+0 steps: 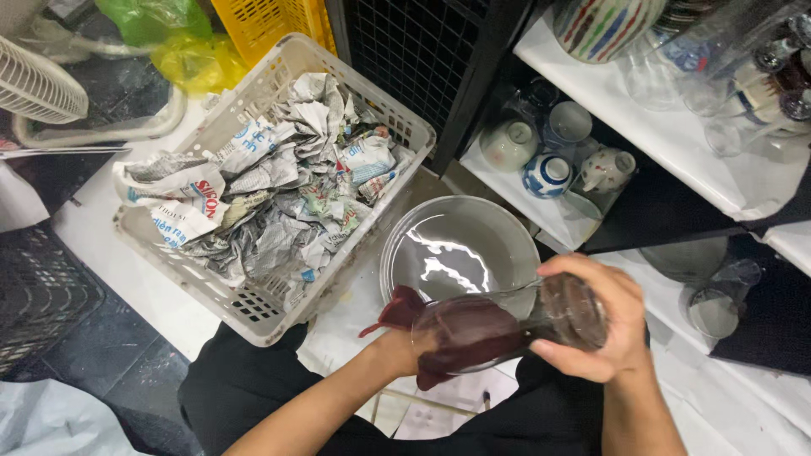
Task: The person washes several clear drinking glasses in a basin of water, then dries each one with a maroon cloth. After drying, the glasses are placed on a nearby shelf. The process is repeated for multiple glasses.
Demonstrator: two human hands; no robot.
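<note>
White paper-covered floor beneath. Clear glass jar (515,325) at 6 o'clock, long axis left-right, mouth leftward. Right hand (596,325) clamped round base; left hand (397,346) pushed inside, grip hidden, dark red cloth (456,333) within. Shallow glass bowl (460,249) at 12 o'clock from jar; white plastic basket (160,253) of crumpled newspaper (279,194) at 10.

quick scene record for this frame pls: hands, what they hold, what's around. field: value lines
right hand: grips the base end of a clear glass vessel lying on its side
left hand: at the vessel's mouth, pushing a dark red cloth inside
below vessel: large clear glass bowl
left of bowl: white plastic crate full of crumpled newspaper
upper right: white shelves with ceramic cups and a small teapot
</note>
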